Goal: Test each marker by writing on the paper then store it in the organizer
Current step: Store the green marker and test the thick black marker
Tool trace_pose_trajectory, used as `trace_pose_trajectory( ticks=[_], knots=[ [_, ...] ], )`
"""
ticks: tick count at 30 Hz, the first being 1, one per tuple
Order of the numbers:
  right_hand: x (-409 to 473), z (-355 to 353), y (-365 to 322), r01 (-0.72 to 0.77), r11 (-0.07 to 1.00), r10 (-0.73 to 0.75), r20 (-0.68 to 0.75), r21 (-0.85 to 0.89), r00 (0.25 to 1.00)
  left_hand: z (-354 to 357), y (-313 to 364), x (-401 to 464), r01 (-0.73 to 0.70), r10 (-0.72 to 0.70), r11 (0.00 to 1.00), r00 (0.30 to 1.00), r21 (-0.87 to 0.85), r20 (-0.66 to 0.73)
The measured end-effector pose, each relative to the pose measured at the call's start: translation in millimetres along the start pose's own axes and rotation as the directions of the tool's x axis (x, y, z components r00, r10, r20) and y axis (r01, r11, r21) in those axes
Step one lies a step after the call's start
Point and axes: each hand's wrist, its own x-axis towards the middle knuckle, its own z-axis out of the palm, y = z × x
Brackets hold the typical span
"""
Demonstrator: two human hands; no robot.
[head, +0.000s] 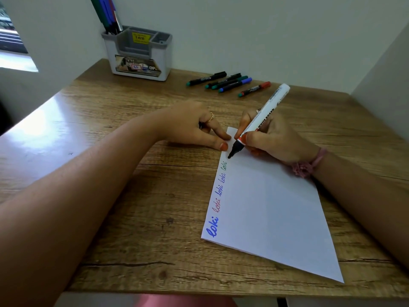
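Observation:
My right hand (274,138) grips a white whiteboard marker (263,114), uncapped, its black tip touching the top left corner of the white paper (270,207). Along the paper's left edge the word "loki" is written several times in blue, red and green. My left hand (194,127) presses its fingertips on the paper's top left corner; something dark, perhaps the cap, seems tucked in its curled fingers. Several capped markers (228,83) lie in a row on the table behind the paper. The grey organizer (139,54) stands at the back left, several markers (106,14) upright in its left compartment.
The wooden table (132,173) fills a small alcove with white walls at the back and right. A window opening is at the far left. The table's front edge runs just below the paper.

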Motion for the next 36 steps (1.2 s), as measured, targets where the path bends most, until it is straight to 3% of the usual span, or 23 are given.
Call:
trace_pose_trajectory(
  ticks=[36],
  knots=[
    [0.1, 0.6, -3.2, -0.027, 0.999, 0.027, 0.002, -0.030, 1.000, -0.2, -0.9, 0.8, -0.002, 0.002, 1.000, 1.000, 0.029, -0.006]
  ],
)
